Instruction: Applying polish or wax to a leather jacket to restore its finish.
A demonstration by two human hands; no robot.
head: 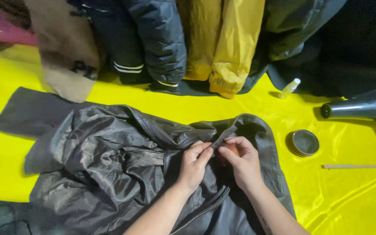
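I see both hands working mid-surface, toward the near edge of the shiny yellow cloth-covered table (109, 93). The dark grey leather-look jacket with glossy lining (109, 165) lies spread open there, lining up, one sleeve reaching toward the left edge. My left hand (193, 165) pinches a narrow strip of the jacket's edge fabric between thumb and fingertips, grip narrow and closed on the material. My right hand (240, 159) holds the same strip just beside it, fingers curled and closed on it; the two hands are almost touching. The jacket's metal zipper (209, 206) runs below the wrists toward the near edge. Right of the jacket, near it: a small round shallow metal tin (304, 142). Further right, a thin pale stick (355, 166) lies flat, and a dark metallic hair-dryer nozzle (362, 108) pokes in from the right edge. A small clear bottle with white cap (289, 88) lies tilted near the far edge. Along the far edge is a row of folded jackets: tan, navy quilted (162, 39), mustard yellow (227, 43), dark olive.
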